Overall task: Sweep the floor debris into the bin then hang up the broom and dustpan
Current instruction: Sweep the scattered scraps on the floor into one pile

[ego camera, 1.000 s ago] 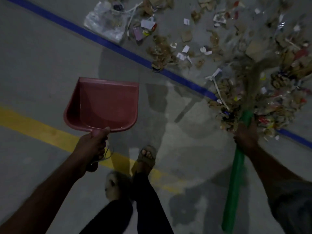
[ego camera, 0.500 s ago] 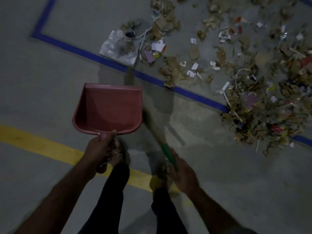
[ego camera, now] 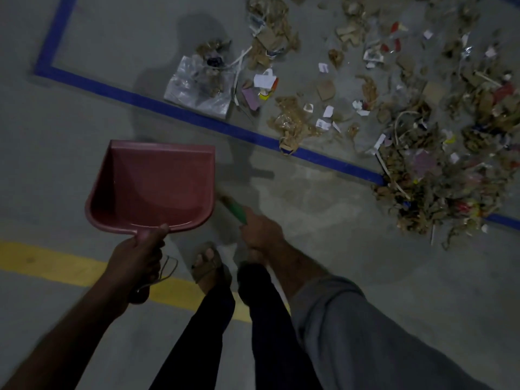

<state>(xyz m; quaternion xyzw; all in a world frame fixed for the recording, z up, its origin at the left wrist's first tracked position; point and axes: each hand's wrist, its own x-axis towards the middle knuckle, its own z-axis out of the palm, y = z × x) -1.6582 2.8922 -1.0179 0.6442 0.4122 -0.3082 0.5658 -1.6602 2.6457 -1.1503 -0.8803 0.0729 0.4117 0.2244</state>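
Dustpan (ego camera: 153,187) is gripped at its handle by left hand (ego camera: 135,257), held empty off the floor. Broom (ego camera: 235,209) handle is gripped by right hand (ego camera: 260,232). Debris (ego camera: 439,175) lies far right, beyond. Risk: scraps scattered by hard strokes.

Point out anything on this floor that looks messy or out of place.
Debris, torn cardboard, paper scraps and wrappers, is strewn across the floor at upper right, spilling over the blue floor line. A crumpled clear plastic bag lies against that line. The red dustpan is empty.
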